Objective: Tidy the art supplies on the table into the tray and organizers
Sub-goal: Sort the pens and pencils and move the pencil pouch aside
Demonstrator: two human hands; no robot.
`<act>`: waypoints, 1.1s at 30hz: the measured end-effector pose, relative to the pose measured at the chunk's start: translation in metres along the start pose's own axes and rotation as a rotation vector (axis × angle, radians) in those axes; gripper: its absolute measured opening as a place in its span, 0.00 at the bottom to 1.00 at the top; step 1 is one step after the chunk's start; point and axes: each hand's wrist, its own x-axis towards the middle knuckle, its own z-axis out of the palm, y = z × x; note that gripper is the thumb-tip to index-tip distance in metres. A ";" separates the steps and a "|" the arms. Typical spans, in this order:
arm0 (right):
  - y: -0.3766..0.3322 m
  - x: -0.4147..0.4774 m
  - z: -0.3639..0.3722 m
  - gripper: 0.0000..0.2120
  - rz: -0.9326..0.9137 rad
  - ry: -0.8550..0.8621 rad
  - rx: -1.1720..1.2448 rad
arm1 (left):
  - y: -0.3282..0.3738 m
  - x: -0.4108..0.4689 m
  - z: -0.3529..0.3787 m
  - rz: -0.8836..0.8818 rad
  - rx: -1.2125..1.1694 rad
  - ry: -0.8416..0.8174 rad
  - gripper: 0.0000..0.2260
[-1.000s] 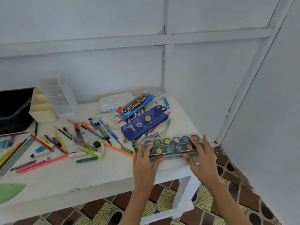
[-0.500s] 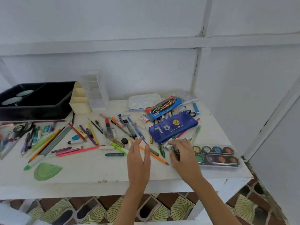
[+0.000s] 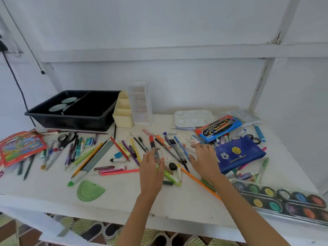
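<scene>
Pens, pencils and markers (image 3: 166, 148) lie scattered across the middle of the white table (image 3: 124, 197). My left hand (image 3: 151, 167) and my right hand (image 3: 204, 159) hover over this pile with fingers stretched out, holding nothing. A black tray (image 3: 74, 118) stands at the back left. A cream organizer (image 3: 123, 112) and a clear drawer organizer (image 3: 140, 103) stand beside it. A watercolour palette case (image 3: 284, 201) lies at the front right edge. A blue pencil pouch (image 3: 237, 153) lies just right of my right hand.
A grey ruler (image 3: 99, 157), scissors (image 3: 63, 141) and a green protractor (image 3: 90, 190) lie on the left half. A red crayon pack (image 3: 19, 148) sits at the far left. A blue colour box (image 3: 218, 128) and a white mixing palette (image 3: 193, 118) are at the back right.
Both hands left the watercolour case at the front right edge and moved left and forward over the pen pile. My view swung left, bringing in the tray.
</scene>
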 end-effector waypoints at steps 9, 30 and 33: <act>-0.003 0.010 0.016 0.22 0.139 -0.036 0.128 | -0.012 0.006 0.000 -0.097 -0.206 -0.007 0.23; -0.103 -0.147 0.031 0.19 -0.055 0.161 0.303 | -0.076 -0.085 -0.092 -0.144 -0.222 0.250 0.13; -0.104 -0.163 0.038 0.19 -0.029 0.156 0.290 | -0.090 -0.094 -0.094 -0.127 -0.201 0.210 0.13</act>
